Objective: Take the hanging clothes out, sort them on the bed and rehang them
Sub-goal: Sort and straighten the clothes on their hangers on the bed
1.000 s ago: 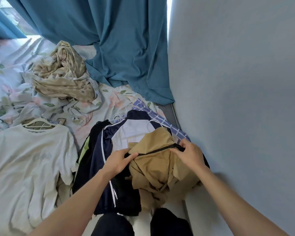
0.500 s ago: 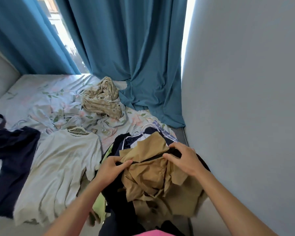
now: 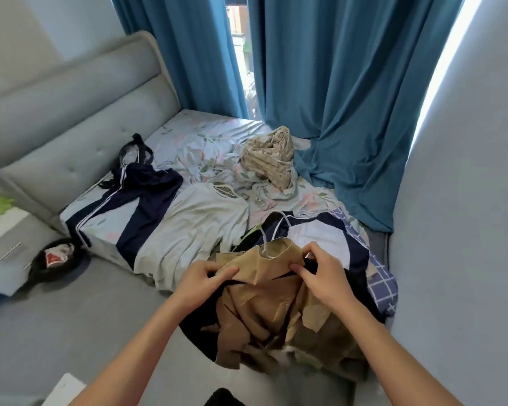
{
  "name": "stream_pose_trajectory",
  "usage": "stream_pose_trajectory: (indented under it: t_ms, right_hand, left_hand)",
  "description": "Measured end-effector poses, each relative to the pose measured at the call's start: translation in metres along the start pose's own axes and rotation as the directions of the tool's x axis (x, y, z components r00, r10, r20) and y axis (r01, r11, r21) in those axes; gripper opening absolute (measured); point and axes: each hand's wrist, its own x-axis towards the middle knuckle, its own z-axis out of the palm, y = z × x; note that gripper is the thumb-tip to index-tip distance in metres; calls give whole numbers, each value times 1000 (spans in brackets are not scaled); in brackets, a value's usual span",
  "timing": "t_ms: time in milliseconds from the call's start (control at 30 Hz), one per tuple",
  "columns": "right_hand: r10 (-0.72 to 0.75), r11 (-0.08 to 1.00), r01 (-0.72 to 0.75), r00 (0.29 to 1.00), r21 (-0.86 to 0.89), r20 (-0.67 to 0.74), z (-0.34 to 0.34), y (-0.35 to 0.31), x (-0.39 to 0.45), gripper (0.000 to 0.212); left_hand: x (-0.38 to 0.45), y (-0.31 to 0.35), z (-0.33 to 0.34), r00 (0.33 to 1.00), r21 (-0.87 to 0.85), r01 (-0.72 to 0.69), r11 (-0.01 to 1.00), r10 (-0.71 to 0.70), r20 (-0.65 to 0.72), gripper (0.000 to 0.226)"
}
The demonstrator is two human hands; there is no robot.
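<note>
Both hands, left (image 3: 201, 284) and right (image 3: 324, 278), pinch a tan shirt (image 3: 272, 309) at the bed's (image 3: 106, 241) five o'clock corner.

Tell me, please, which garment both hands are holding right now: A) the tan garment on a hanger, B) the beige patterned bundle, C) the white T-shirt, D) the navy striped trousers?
A: the left hand and right hand pinch the tan garment.

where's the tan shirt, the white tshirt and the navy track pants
tan shirt (image 3: 276, 312), head view, crumpled front
white t-shirt (image 3: 194, 227), head view, chest
navy track pants (image 3: 147, 189), head view, upper leg
</note>
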Motion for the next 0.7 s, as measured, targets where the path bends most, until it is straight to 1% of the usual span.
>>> stream_pose_trajectory:
  t_ms: [67, 133, 233, 367, 433, 533, 600, 667, 700]
  right_hand:
    - [-53, 998, 53, 999, 14, 11, 16, -24, -6, 34]
    - [-183, 983, 183, 983, -1, 28, 34, -49, -12, 40]
    - [-366, 929, 370, 924, -15, 107, 65, -91, -23, 50]
    - [-523, 850, 525, 832, 44, 185, 109, -163, -48, 61]
    - [-539, 842, 529, 817, 107, 203, 134, -202, -63, 60]
    - [-480, 868, 439, 862, 233, 163, 173, -259, -82, 53]
    - [-437, 867, 381, 891, 323, 123, 196, -295, -90, 38]
    - [-411, 864, 354, 907, 359, 95, 213, -331, -97, 16]
    - [-393, 861, 334, 915, 384, 86, 219, -346, -101, 17]
  left_hand:
    - [-25, -9, -19, 997, -17, 24, 1000, -26, -75, 65]
    - [-50, -22, -38, 989, -38, 57, 998, -61, -134, 69]
    - [-90, -40, -62, 970, -54, 59, 997, -70, -232, 68]
    - [-142, -64, -90, 927, -98, 53, 994, -85, -364, 71]
    - [-165, -77, -103, 888, -89, 77, 993, -109, -446, 70]
    - [-198, -92, -122, 812, -68, 143, 987, -157, -563, 72]
    - [-220, -98, -131, 768, -57, 193, 980, -187, -612, 72]
    - [-242, -101, -136, 744, -47, 234, 971, -210, -634, 69]
    - [-252, -104, -138, 744, -51, 237, 970, -214, -633, 68]
